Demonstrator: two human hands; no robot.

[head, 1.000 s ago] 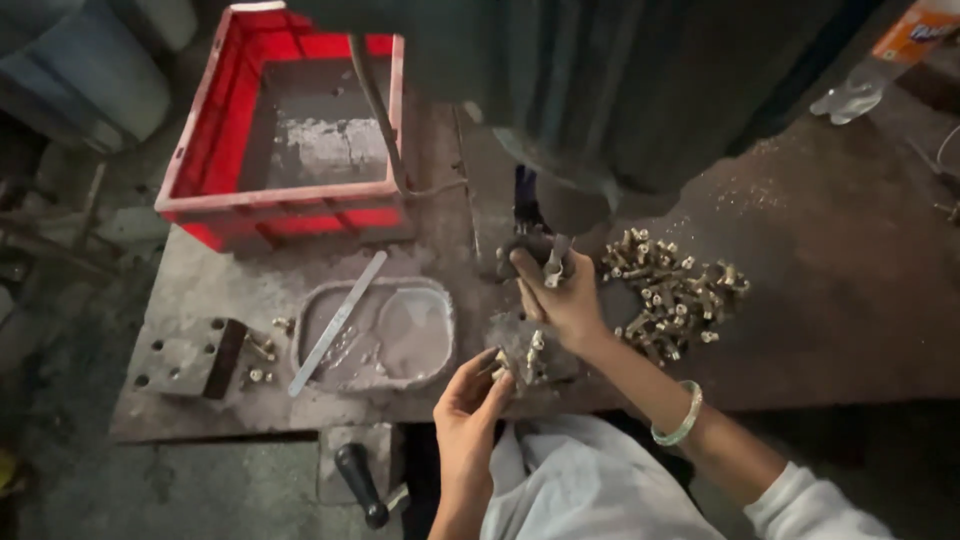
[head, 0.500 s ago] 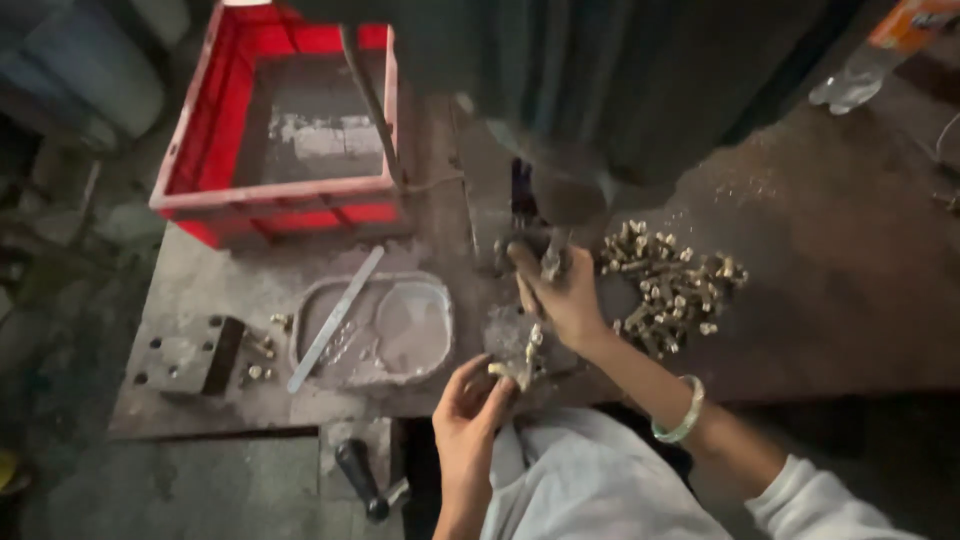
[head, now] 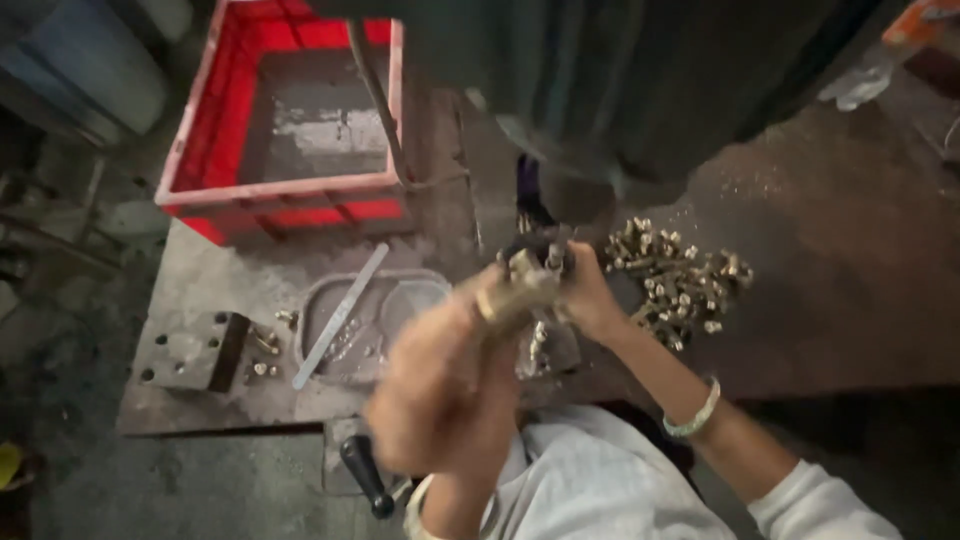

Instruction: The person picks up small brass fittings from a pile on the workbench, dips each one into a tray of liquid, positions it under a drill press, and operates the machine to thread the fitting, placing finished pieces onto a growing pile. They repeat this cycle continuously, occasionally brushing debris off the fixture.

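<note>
**Brass fitting held between both hands under the press**

The left hand (head: 450,390), blurred and raised above the near edge of the table (head: 820,290), was clenched around the near end of a brass fitting (head: 515,290). The right hand (head: 580,300) met it from the far side, fingers closed on the other end, so the piece sat between the two grips just below the dark machine body (head: 620,90) and clear of the table top. The blur hid exactly how the fingers lay.

The fitting looked like solid cast metal: stiff, dense for its bulk, hard-edged, likely a little oily and so apt to slip. It seemed best taken across its thicker body, not by a thin threaded end.

To the right of the hands a heap of similar brass parts (head: 680,275) lay on the table. To the left sat a shallow metal tray (head: 410,290) with a flat steel strip (head: 340,315) across it, then a drilled steel block (head: 190,352) near the left edge. A red crate (head: 290,195) stood at the far left corner.
</note>
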